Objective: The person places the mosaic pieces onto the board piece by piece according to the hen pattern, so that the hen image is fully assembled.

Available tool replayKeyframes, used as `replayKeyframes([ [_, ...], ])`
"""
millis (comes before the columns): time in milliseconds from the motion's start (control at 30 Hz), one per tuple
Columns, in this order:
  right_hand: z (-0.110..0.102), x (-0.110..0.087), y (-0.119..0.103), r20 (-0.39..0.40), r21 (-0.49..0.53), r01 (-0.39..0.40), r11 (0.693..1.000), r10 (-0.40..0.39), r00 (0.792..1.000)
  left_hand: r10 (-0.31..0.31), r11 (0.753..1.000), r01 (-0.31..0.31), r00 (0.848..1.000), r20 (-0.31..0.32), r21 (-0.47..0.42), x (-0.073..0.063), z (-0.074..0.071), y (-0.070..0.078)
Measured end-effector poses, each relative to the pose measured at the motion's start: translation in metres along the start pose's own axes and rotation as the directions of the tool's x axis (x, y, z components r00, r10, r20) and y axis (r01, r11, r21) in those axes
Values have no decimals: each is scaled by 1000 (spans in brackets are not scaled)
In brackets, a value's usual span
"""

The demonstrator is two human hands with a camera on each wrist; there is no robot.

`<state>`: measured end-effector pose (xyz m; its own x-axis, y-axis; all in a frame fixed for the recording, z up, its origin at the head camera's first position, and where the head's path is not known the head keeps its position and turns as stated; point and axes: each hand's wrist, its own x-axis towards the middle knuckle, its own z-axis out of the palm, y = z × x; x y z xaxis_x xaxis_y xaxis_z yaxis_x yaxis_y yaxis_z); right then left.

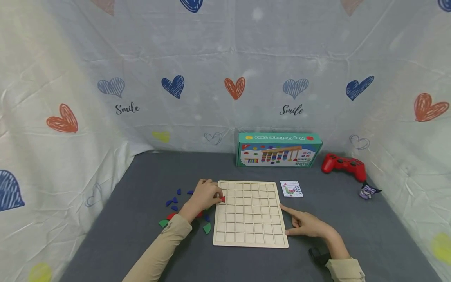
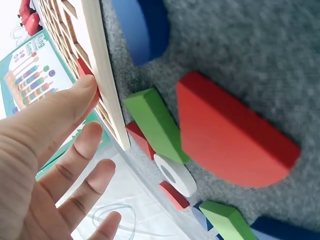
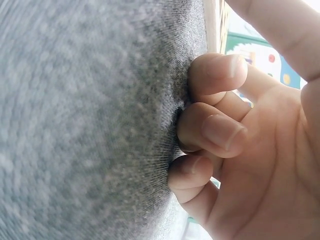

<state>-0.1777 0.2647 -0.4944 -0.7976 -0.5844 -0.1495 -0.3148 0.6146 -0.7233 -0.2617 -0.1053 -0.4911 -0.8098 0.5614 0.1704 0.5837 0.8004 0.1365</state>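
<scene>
Our left hand [image 1: 203, 197] pinches a small pointed red piece [image 1: 223, 199] over the pale wooden grid board [image 1: 248, 217] just to its right. Our right hand [image 1: 305, 224], thumb and forefinger spread, touches the board's edge; slackening there could let our pressing skid it.

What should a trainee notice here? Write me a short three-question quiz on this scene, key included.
1. True or false: the box stands beyond the board, as the person sees it.

2. Which hand holds a red piece?

3. Pick one. The right hand touches:
A) the card
B) the board
C) the controller

Key: 1. True. 2. The left hand. 3. B.
</scene>
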Motion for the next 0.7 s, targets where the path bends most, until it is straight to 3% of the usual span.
replayKeyframes([
  [367,2,1,4,3,-20,-18,1000,18,1000,0,1000,0,1000,0,-21,1,2,5],
  [700,1,1,3,-7,-4,-1,1000,1,1000,-26,996,25,1000,-16,-90,-5,0,1],
])
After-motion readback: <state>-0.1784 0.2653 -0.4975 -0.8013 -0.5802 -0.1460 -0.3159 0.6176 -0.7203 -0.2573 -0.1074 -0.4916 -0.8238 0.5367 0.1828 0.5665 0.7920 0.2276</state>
